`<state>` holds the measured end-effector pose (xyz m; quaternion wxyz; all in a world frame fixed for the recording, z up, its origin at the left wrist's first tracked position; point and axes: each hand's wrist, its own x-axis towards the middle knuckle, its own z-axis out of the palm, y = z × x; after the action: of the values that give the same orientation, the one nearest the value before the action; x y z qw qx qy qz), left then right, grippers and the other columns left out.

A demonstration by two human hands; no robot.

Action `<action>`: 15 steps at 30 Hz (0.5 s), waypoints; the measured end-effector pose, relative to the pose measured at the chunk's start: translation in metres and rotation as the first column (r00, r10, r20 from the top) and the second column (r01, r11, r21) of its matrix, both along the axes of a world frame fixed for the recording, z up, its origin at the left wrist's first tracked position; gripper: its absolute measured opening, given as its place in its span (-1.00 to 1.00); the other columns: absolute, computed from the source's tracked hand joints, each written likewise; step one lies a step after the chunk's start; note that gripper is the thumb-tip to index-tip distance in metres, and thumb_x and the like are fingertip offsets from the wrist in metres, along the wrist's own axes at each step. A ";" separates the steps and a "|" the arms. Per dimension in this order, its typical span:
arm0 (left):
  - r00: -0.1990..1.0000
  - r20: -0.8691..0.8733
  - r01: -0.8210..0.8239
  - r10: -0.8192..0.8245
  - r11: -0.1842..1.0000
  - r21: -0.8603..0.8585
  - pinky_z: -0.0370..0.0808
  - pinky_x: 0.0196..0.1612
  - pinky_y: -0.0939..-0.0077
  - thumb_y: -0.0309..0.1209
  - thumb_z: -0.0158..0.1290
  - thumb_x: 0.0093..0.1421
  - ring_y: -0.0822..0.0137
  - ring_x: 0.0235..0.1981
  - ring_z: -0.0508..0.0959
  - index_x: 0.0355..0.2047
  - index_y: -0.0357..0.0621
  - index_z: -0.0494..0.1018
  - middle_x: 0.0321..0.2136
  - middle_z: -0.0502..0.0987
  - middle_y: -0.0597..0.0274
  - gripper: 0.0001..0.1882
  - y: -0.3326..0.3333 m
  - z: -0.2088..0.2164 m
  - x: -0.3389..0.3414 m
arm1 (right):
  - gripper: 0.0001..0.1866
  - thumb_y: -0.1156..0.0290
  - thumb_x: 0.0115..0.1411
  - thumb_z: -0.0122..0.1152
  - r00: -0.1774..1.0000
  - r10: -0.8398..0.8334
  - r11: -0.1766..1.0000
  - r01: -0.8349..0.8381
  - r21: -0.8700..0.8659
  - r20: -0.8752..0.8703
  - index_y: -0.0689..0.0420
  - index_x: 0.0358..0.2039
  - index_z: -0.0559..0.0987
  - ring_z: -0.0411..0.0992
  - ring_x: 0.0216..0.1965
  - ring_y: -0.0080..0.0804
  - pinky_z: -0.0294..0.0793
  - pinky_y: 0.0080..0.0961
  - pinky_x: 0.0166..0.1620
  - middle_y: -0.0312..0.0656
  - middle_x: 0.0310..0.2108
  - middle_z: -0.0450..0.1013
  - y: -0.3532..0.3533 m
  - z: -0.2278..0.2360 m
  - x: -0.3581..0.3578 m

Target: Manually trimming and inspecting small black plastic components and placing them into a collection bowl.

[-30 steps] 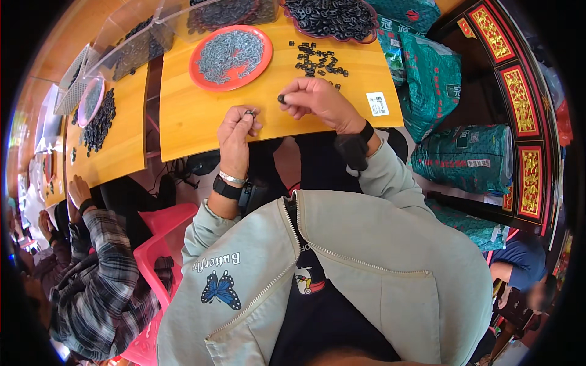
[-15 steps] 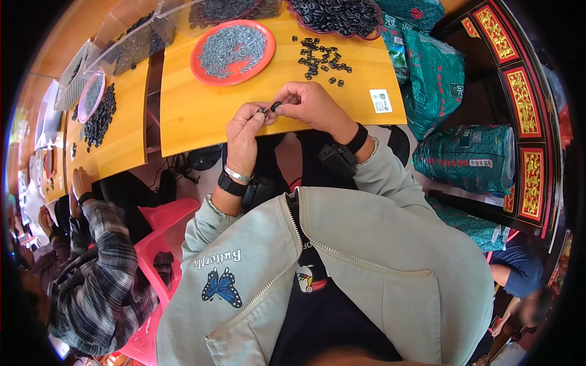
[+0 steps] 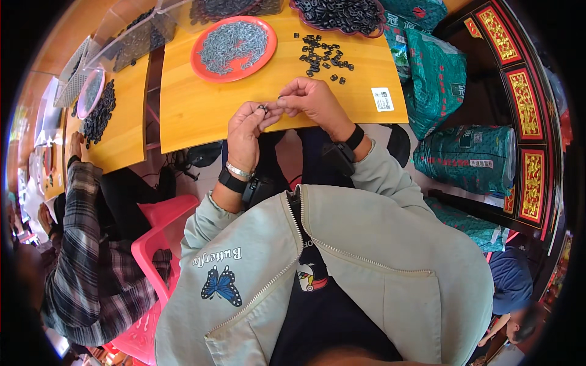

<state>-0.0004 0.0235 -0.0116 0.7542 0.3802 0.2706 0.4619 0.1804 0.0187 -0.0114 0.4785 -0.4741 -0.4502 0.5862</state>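
My left hand (image 3: 247, 129) is closed in a pinch around a small black part (image 3: 262, 108) above the table's near edge. Beside it, my right hand (image 3: 310, 102) pinches thumb and forefinger together. A dark speck shows at those fingertips, too small to name. Farther off, an orange-red plate (image 3: 268, 55) carries many small silvery metal pieces (image 3: 229, 43), perhaps screws or pins. Small black pieces (image 3: 317, 56) lie scattered on the wood to the right of that plate. A purple scalloped dish (image 3: 379, 33) heaped with black parts (image 3: 339, 13) stands at the far right of the table.
Clear plastic bins (image 3: 137, 39) with black parts line the far left. A person in a plaid sleeve (image 3: 79, 244) sits at the neighbouring table (image 3: 131, 116), on a pink chair (image 3: 149, 244). Green sacks (image 3: 433, 79) stand against the table's right side, near a carved dark cabinet (image 3: 525, 73).
My right fingertips have lifted slightly away from the left hand, and the black piece seen in them is now mostly out of sight. The neighbour's arm has moved farther onto their table.
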 end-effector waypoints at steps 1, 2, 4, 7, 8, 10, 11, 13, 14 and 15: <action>1.000 0.019 -0.016 0.016 1.000 -0.017 0.47 -0.07 0.38 -0.50 -0.22 0.23 0.15 -0.20 0.55 -0.35 -0.34 0.33 -0.26 0.50 -0.08 -0.85 0.000 -0.001 0.001 | -0.79 0.51 0.08 0.20 1.000 -0.004 1.000 0.004 -0.003 -0.017 0.27 -0.25 0.50 0.44 -0.49 -0.62 0.44 -0.74 -0.37 -0.27 -0.44 0.47 0.000 -0.002 0.000; 1.000 0.018 -0.018 0.018 1.000 -0.018 0.47 -0.07 0.38 -0.50 -0.22 0.23 0.15 -0.20 0.55 -0.35 -0.34 0.33 -0.26 0.50 -0.08 -0.85 0.001 -0.003 0.000 | -0.79 0.51 0.08 0.20 1.000 -0.002 1.000 0.002 -0.004 -0.018 0.27 -0.25 0.50 0.44 -0.49 -0.62 0.44 -0.74 -0.37 -0.27 -0.44 0.47 0.000 -0.002 0.000; 0.998 -0.057 -0.034 0.032 0.999 -0.037 0.49 -0.16 0.43 -0.48 -0.20 0.23 0.22 -0.30 0.56 -0.37 -0.31 0.33 -0.34 0.51 0.02 -0.85 0.003 -0.007 -0.002 | -0.78 0.51 0.09 0.20 0.995 -0.031 0.999 0.029 -0.024 -0.095 0.27 -0.23 0.50 0.45 -0.47 -0.62 0.46 -0.72 -0.34 -0.27 -0.44 0.48 0.000 -0.001 0.000; 0.989 -0.145 -0.035 0.027 0.998 -0.052 0.48 -0.29 0.53 -0.44 -0.17 0.23 0.33 -0.43 0.55 -0.39 -0.26 0.35 -0.43 0.51 0.13 -0.85 0.004 -0.007 -0.003 | -0.77 0.50 0.10 0.19 0.997 -0.026 0.999 0.024 -0.031 -0.068 0.27 -0.21 0.50 0.46 -0.45 -0.61 0.48 -0.71 -0.31 -0.26 -0.43 0.49 0.001 0.007 0.001; 0.989 -0.145 -0.036 0.028 0.998 -0.054 0.48 -0.29 0.53 -0.44 -0.17 0.23 0.33 -0.43 0.55 -0.39 -0.26 0.35 -0.43 0.51 0.13 -0.85 0.004 -0.006 -0.003 | -0.77 0.50 0.10 0.19 0.997 -0.025 0.999 0.023 -0.033 -0.068 0.27 -0.21 0.50 0.46 -0.45 -0.61 0.48 -0.71 -0.31 -0.26 -0.43 0.49 0.001 0.008 0.001; 0.981 -0.192 -0.041 0.031 0.998 -0.047 0.43 -0.41 0.63 -0.42 -0.14 0.24 0.42 -0.52 0.50 -0.42 -0.22 0.36 -0.51 0.49 0.21 -0.84 0.003 -0.004 -0.002 | -0.78 0.48 0.11 0.19 0.999 -0.005 1.000 0.003 -0.022 -0.054 0.26 -0.21 0.51 0.45 -0.45 -0.62 0.47 -0.71 -0.32 -0.27 -0.43 0.49 0.001 0.009 0.001; 0.981 -0.192 -0.043 0.033 0.998 -0.048 0.43 -0.41 0.63 -0.42 -0.14 0.24 0.42 -0.52 0.50 -0.42 -0.22 0.36 -0.51 0.49 0.21 -0.84 0.003 -0.005 -0.002 | -0.78 0.48 0.11 0.19 0.999 -0.003 1.000 0.002 -0.023 -0.054 0.26 -0.21 0.51 0.45 -0.45 -0.62 0.47 -0.71 -0.32 -0.27 -0.43 0.49 0.002 0.010 0.001; 0.976 -0.217 -0.037 0.028 0.999 -0.040 0.37 -0.48 0.68 -0.41 -0.14 0.24 0.46 -0.58 0.46 -0.45 -0.20 0.36 -0.58 0.45 0.27 -0.84 0.004 -0.005 -0.002 | -0.79 0.46 0.12 0.19 1.000 0.016 1.000 -0.016 -0.021 -0.021 0.26 -0.23 0.51 0.45 -0.46 -0.63 0.47 -0.71 -0.33 -0.28 -0.44 0.49 0.001 0.011 0.000; 0.976 -0.217 -0.038 0.028 0.998 -0.041 0.37 -0.48 0.68 -0.41 -0.14 0.24 0.46 -0.58 0.46 -0.45 -0.20 0.36 -0.58 0.45 0.27 -0.84 0.004 -0.005 -0.002 | -0.79 0.46 0.12 0.19 1.000 0.016 1.000 -0.017 -0.022 -0.021 0.26 -0.23 0.51 0.45 -0.46 -0.63 0.47 -0.71 -0.33 -0.28 -0.44 0.49 0.001 0.013 -0.001; 0.972 -0.234 -0.041 0.032 0.999 -0.033 0.36 -0.49 0.68 -0.41 -0.14 0.24 0.47 -0.60 0.45 -0.46 -0.19 0.35 -0.60 0.43 0.29 -0.84 0.004 -0.004 -0.001 | -0.79 0.46 0.12 0.19 1.000 0.019 0.999 -0.019 -0.025 -0.010 0.26 -0.23 0.52 0.45 -0.47 -0.63 0.47 -0.71 -0.33 -0.28 -0.44 0.49 0.001 0.014 -0.002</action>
<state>-0.0018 0.0272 -0.0157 0.7156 0.4124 0.3732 0.4226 0.1784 0.0192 0.0029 0.4689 -0.4730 -0.4449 0.5987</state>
